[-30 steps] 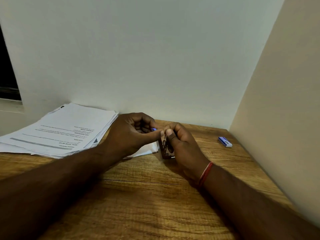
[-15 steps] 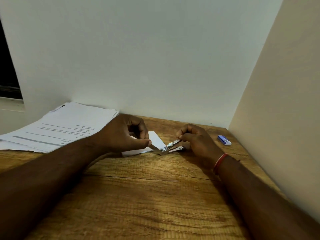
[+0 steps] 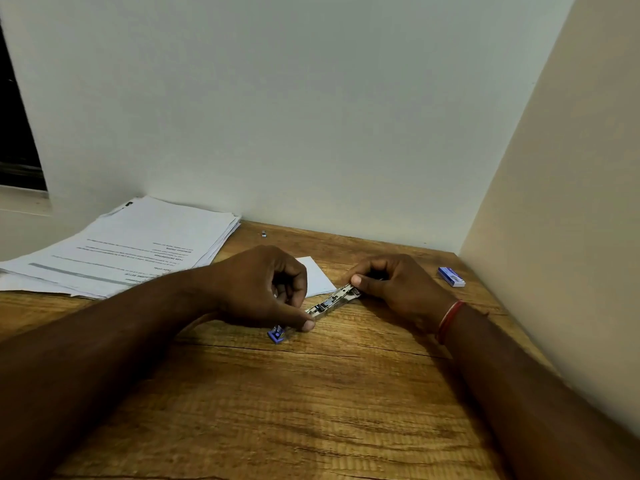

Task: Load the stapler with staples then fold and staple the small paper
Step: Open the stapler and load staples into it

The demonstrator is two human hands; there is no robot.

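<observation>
**Stapler opened flat, held at both ends**

We note a paper stack (image 3: 138, 244) at left on the desk (image 3: 311, 393). Left hand (image 3: 256, 289) fingers pinch the stapler (image 3: 332, 302) at its blue end; small paper (image 3: 317, 275) lies behind. Right hand (image 3: 394, 289) fingers grip the far end. Staple box (image 3: 451, 276) sits right.

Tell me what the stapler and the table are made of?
The stapler looks like shiny bare metal: its opened strip glints silver. Its blue end by the left hand looks like plastic, though that is less sure. The table looks like wood, or a wood-look coating: brown, matte, with wavy grain lines and a long crack-like line.
</observation>
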